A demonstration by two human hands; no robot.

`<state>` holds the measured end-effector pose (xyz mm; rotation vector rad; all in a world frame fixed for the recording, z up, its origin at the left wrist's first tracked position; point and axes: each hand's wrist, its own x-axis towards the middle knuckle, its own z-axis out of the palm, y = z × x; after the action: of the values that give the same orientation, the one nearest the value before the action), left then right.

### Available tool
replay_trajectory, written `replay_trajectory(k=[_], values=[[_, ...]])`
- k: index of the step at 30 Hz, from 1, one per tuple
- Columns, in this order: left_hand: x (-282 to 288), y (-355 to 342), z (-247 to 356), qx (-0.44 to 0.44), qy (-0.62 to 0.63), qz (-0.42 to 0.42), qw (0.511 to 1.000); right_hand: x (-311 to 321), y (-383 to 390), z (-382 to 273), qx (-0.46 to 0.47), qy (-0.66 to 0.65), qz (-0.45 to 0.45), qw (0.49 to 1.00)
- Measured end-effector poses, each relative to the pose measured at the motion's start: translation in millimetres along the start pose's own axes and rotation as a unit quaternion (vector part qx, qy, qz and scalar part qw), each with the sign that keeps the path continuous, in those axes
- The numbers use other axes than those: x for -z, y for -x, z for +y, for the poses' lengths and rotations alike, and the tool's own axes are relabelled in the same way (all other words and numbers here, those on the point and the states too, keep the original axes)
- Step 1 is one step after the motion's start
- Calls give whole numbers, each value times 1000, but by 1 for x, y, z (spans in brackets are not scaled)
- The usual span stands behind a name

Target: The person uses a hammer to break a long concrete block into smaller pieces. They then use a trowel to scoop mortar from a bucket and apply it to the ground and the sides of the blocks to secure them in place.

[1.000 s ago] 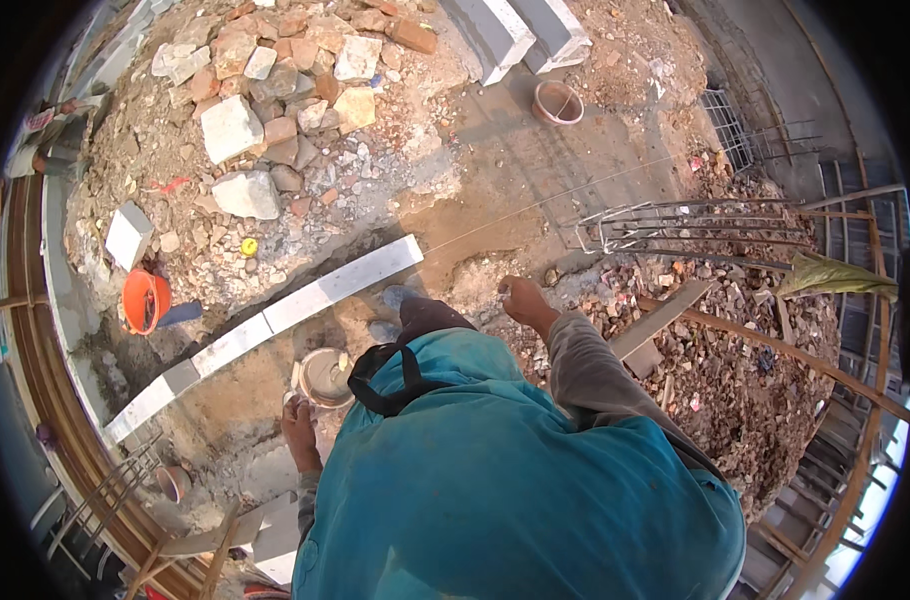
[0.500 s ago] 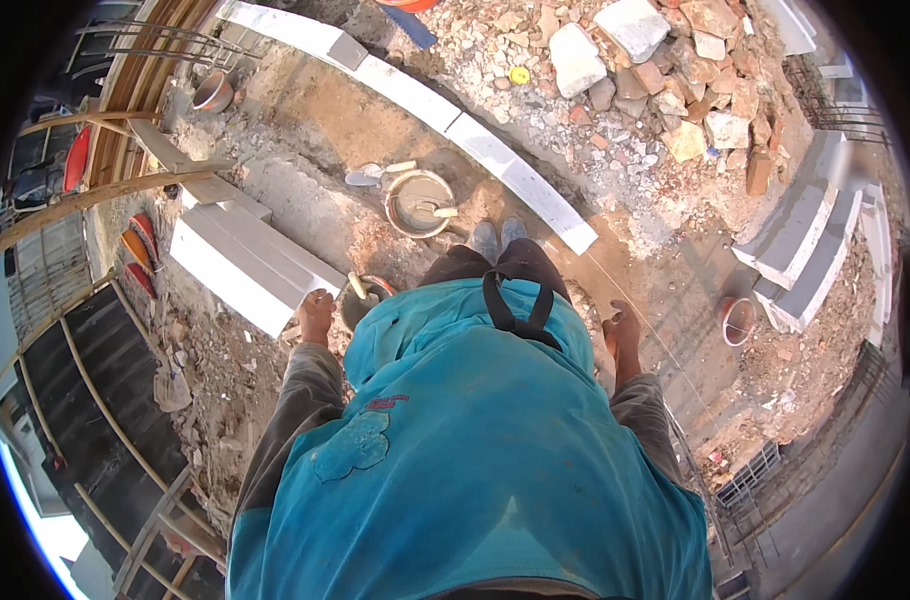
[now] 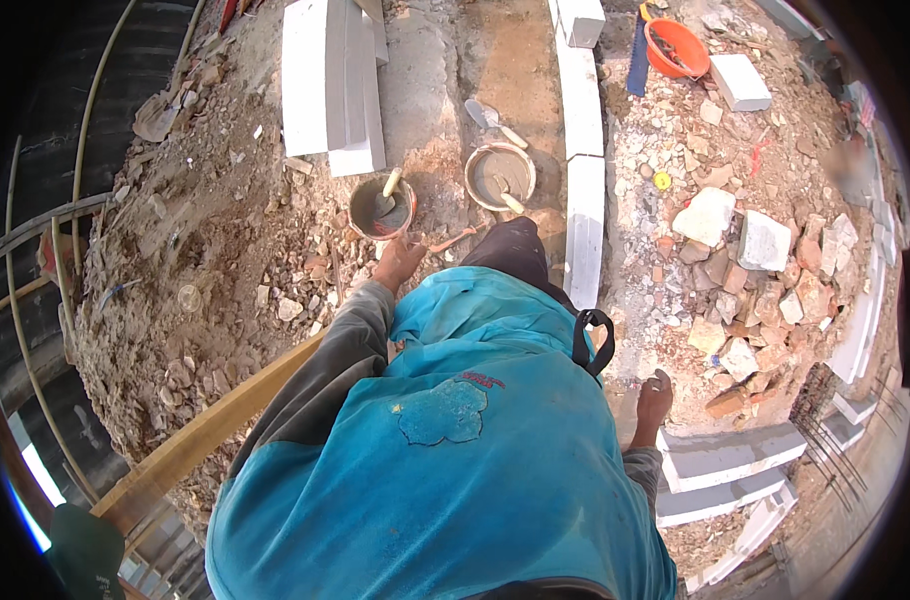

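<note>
a bucket [image 3: 354, 213] with a trowel [image 3: 392, 183] in it stands on the ground, just beyond the left hand [image 3: 400, 263]; the right hand [image 3: 654, 402] hangs well apart. both hands' fingers curl; whether they grip anything, i cannot tell. a second bucket [image 3: 470, 182] stands nearer the white block row [image 3: 583, 205].

Outdoor building site, masonry work, where we list: one laid row of white masonry blocks [image 3: 583, 110]; one stack of matching blocks [image 3: 320, 80]; one mortar bucket [image 3: 363, 208] with a pointing trowel [image 3: 392, 182] in it; one round mortar tub [image 3: 472, 178], bricklaying trowel [image 3: 481, 113] beside it; one blue-bladed handsaw [image 3: 637, 65] near an orange bucket [image 3: 692, 40]; one heap of broken brick and stone [image 3: 763, 250]; protruding rebar [image 3: 839, 458]; we enter the ground [image 3: 160, 335] as bare earth strewn with rubble
</note>
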<state>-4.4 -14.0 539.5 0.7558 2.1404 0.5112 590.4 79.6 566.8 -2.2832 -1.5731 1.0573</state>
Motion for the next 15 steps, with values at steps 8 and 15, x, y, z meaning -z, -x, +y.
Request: replay_trajectory(k=[8, 15], values=[[-19, 45, -46, 93, 4, 0, 996, 36, -70, -30, 128, 73, 32, 989], [-2, -1, -56, 81, -53, 96, 991, 165, -43, -298, 355, -172, 174, 902]])
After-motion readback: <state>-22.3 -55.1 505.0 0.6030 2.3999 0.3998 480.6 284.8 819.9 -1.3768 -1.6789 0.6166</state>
